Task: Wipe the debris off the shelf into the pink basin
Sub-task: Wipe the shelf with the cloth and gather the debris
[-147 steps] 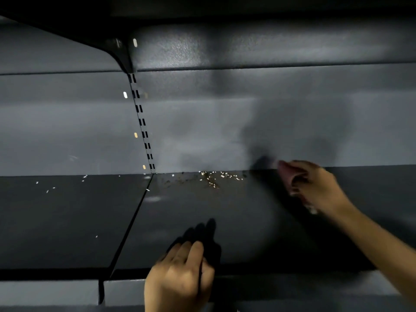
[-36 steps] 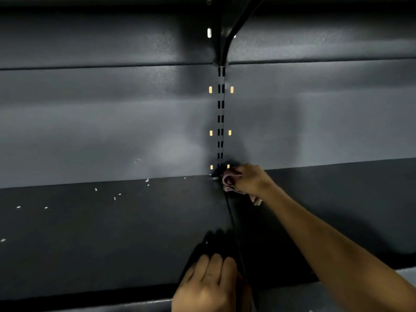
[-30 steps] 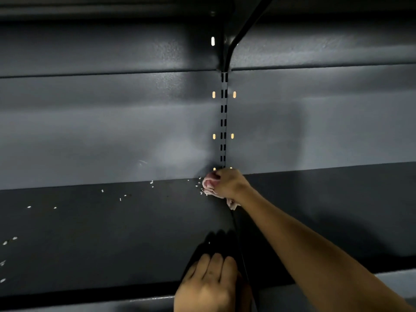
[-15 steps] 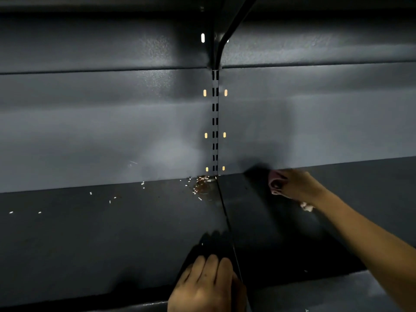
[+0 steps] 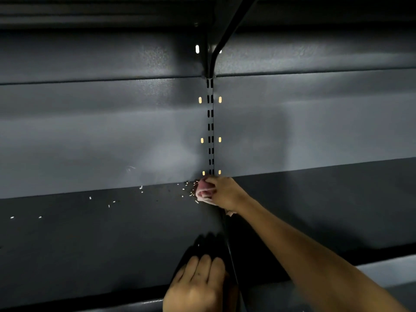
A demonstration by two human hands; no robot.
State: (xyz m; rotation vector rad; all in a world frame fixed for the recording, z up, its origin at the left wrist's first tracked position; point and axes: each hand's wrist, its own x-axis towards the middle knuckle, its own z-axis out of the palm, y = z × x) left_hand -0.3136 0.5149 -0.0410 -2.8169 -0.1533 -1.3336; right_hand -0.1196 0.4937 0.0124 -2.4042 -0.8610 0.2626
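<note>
My right hand (image 5: 225, 192) is stretched to the back of the dark shelf (image 5: 112, 239), closed around a bunched pink cloth (image 5: 203, 190). The cloth presses on the shelf at the seam between two shelf boards, just under the slotted upright. A small heap of light and dark debris (image 5: 190, 190) lies right against the cloth's left side, and loose grains (image 5: 112, 201) trail off leftward along the back edge. My left hand (image 5: 198, 284) rests over the shelf's front lip, fingers together, gripping the edge. The pink basin is not in view.
A slotted upright (image 5: 210, 127) runs up the grey back panel (image 5: 101, 136) to a bracket (image 5: 222, 37) carrying the shelf above. The seam (image 5: 227, 235) between the two shelf boards runs forward to my left hand. The front lip (image 5: 382, 269) shows pale at lower right.
Half a second ago my right hand with the cloth was out on the right board; it has swept back left to the seam, up against the heap of debris. My left hand has stayed put.
</note>
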